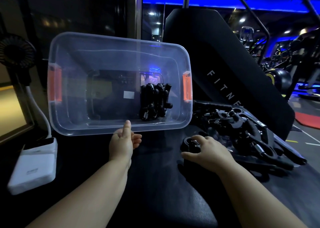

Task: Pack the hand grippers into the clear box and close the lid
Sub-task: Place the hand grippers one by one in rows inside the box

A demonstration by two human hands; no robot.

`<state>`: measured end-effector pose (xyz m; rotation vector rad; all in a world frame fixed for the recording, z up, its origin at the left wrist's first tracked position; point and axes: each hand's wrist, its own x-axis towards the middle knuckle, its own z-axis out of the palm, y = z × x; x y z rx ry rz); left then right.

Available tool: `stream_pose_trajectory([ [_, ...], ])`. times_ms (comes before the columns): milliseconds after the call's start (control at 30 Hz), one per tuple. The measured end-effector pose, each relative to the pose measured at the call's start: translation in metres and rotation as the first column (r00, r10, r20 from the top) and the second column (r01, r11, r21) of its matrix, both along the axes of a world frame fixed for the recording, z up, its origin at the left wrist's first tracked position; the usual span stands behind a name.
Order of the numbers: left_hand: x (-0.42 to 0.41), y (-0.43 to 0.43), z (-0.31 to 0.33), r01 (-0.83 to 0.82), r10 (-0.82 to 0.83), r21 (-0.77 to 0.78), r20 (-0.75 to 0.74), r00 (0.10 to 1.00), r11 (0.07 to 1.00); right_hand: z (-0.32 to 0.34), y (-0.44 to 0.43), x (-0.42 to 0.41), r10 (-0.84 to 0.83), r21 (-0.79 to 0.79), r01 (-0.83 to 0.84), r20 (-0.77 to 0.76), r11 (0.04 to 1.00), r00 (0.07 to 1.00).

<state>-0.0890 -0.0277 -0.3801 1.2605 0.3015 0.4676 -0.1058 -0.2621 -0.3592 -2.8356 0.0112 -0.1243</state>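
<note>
The box (155, 126) stood tipped toward the camera, the left hand (123, 144) pinching its near rim, thumb on top. Several grippers (154, 103) lay at its right end. The right hand (209, 153) curled over one gripper (190, 143) beside the pile (242, 123) on the bench (155, 184), apparently grasping it; dim light.

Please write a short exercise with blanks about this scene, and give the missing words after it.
1. The left hand holds the box by its near ____.
2. Its latches are ____.
3. The grippers inside lie at its ____ end.
4. The right hand grips a gripper outside; no ____ is on the box.
Missing words: rim; orange; right; lid.
</note>
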Motion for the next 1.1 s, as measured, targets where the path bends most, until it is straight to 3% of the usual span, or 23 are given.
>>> stream_pose_trajectory([
  [200,0.0,0.0,-0.001,0.007,-0.008,-0.009,-0.005,1.0,1.0,-0.001,-0.003,0.003,-0.089,-0.072,0.097,0.098,0.993,0.991],
  [300,0.0,0.0,0.0,0.007,-0.007,-0.009,-0.009,1.0,1.0,-0.004,-0.003,0.006,-0.108,-0.12,0.111,0.027,0.987,0.994],
  [600,-0.001,0.0,0.002,0.006,-0.006,-0.003,-0.012,1.0,1.0,-0.004,0.002,0.01,-0.087,0.001,0.087,-0.055,0.996,0.995],
  [900,-0.001,-0.001,0.002,0.0,0.0,0.002,-0.012,1.0,1.0,0.004,0.008,0.007,-0.098,0.151,0.085,0.081,0.985,0.992],
  [1100,0.0,0.001,0.0,0.001,-0.001,0.009,-0.011,1.0,1.0,0.008,0.013,0.003,-0.037,0.338,-0.03,0.192,0.941,0.981],
])
